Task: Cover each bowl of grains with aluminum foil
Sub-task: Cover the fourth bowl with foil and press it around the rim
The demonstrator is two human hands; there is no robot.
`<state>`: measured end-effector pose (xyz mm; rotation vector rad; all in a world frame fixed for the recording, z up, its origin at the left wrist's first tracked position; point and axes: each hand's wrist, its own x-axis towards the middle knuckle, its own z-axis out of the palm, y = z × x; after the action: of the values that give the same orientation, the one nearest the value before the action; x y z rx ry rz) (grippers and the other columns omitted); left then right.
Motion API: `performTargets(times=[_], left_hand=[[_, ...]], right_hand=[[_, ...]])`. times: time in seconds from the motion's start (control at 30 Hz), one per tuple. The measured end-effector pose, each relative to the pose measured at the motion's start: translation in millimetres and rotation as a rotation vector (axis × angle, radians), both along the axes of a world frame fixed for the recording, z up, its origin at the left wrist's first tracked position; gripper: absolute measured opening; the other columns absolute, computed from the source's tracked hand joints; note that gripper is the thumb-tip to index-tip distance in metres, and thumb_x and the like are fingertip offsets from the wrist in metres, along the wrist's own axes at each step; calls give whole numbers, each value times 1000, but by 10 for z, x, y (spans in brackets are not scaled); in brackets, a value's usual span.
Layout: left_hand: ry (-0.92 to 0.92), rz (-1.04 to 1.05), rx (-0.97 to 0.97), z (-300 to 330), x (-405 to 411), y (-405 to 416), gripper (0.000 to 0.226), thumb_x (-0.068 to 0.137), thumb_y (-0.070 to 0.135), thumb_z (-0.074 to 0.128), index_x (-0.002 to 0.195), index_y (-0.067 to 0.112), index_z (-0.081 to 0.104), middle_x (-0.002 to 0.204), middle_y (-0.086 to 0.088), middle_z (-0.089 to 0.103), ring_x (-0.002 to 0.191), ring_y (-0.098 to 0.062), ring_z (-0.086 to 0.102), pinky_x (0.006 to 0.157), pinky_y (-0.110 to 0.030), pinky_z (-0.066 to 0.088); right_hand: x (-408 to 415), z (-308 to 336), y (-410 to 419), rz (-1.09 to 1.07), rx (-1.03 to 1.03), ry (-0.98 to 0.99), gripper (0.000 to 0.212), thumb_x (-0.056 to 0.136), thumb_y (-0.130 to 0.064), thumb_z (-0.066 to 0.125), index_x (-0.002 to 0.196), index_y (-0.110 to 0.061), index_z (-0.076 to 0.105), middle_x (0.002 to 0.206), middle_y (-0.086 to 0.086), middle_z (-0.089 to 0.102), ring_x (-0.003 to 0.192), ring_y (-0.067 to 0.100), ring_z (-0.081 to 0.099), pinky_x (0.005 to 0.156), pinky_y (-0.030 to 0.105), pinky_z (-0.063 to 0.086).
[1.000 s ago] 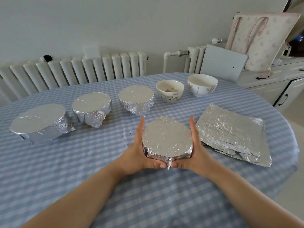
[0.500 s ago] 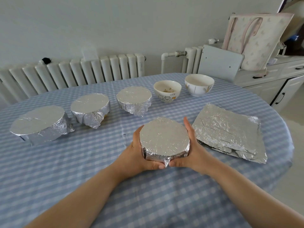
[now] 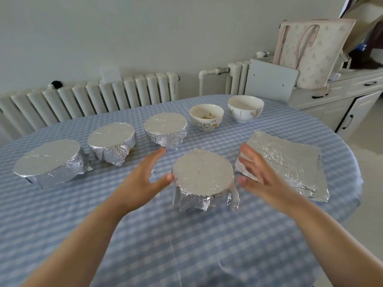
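1. You have just let go: a second ago both hands clasped the foil-wrapped bowl [image 3: 203, 177], and now your left hand [image 3: 143, 179] and right hand [image 3: 263, 175] flank it with fingers spread, holding nothing. The left thumb tip sits at or just beside the rim; whether it touches is hard to tell.
2. That release suggests this bowl is finished, the fourth one covered.
3. The bowl stands on the checked tablecloth [image 3: 186, 245] in front of you, its foil top flat and taut, its skirt crumpled, with loose flaps flaring near the base.
4. Two bowls remain uncovered at the far side: the cat-printed bowl [image 3: 206, 117] and the white bowl [image 3: 245, 108].
5. The spare foil sheets [image 3: 290, 162] lie just right of your right hand, likely your next reach.
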<state>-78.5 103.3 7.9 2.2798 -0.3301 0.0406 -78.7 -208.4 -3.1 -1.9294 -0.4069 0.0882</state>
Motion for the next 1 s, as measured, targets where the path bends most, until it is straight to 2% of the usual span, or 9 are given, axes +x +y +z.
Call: performTargets(times=[0.13, 0.3, 0.43, 0.53, 0.63, 0.7, 0.8, 0.9, 1.0], left_hand=[[-358, -34, 138, 147, 48, -435, 63, 90, 65, 31, 138, 31, 50, 150, 13, 41, 140, 1, 28, 113, -16, 20], [-308, -101, 406, 90, 194, -775, 74, 85, 66, 13, 146, 33, 39, 158, 8, 26, 150, -17, 8, 121, -36, 9], [-196, -130, 492, 0, 209, -803, 83, 79, 70, 1, 149, 37, 30, 161, 10, 17, 150, -18, 1, 122, -39, 6], [-197, -133, 542, -15, 196, -782, 86, 78, 75, 0, 150, 37, 29, 162, 10, 12, 150, -16, -1, 121, -36, 4], [-193, -142, 563, -21, 183, -771, 94, 73, 85, 1, 150, 38, 26, 163, 8, 8, 150, -14, -4, 120, -34, 0], [-184, -153, 572, -20, 192, -768, 107, 64, 93, -3, 151, 37, 23, 163, 6, 5, 149, -12, -7, 121, -33, -2], [-149, -187, 609, -6, 210, -759, 121, 51, 100, -2, 153, 37, 14, 163, 5, -3, 148, -8, -12, 121, -34, -6], [-131, -216, 665, 17, 209, -757, 123, 48, 100, 6, 154, 36, 7, 162, 4, -10, 147, -8, -17, 120, -34, -9], [-124, -221, 668, 22, 203, -760, 125, 47, 100, 7, 154, 36, 5, 162, 4, -12, 147, -9, -18, 121, -35, -9]], right_hand=[[63, 56, 322, -233, 36, -200, 40, 93, -44, 51, 132, -33, 48, 137, -11, 52, 128, -3, 45, 112, 28, 35], [123, -96, 647, -290, -9, -182, 37, 100, -10, 46, 136, -16, 52, 140, -4, 53, 128, 7, 48, 108, 20, 34], [123, -182, 720, -361, -43, -162, 45, 94, 2, 44, 136, -11, 51, 139, -4, 48, 127, 4, 43, 103, 5, 25], [104, -194, 732, -387, 10, -101, 47, 92, -3, 43, 136, -16, 50, 136, -7, 47, 117, -1, 43, 95, 1, 28], [91, -222, 739, -420, 114, -9, 55, 79, -23, 41, 134, -29, 48, 130, -10, 49, 106, 18, 56, 95, 38, 48], [86, -238, 728, -430, 169, 39, 55, 73, -28, 42, 127, -33, 48, 125, -5, 53, 105, 20, 58, 91, 45, 50], [83, -260, 690, -427, 158, 64, 38, 71, -37, 46, 108, -42, 50, 119, -3, 55, 101, 6, 57, 84, 31, 47], [121, -310, 667, -417, 226, 113, 32, 67, -55, 56, 99, -51, 59, 117, 1, 60, 98, 11, 63, 84, 37, 52], [94, -296, 651, -408, 318, 164, 32, 79, -64, 55, 100, -43, 65, 99, 6, 67, 71, 12, 66, 52, 22, 49]])
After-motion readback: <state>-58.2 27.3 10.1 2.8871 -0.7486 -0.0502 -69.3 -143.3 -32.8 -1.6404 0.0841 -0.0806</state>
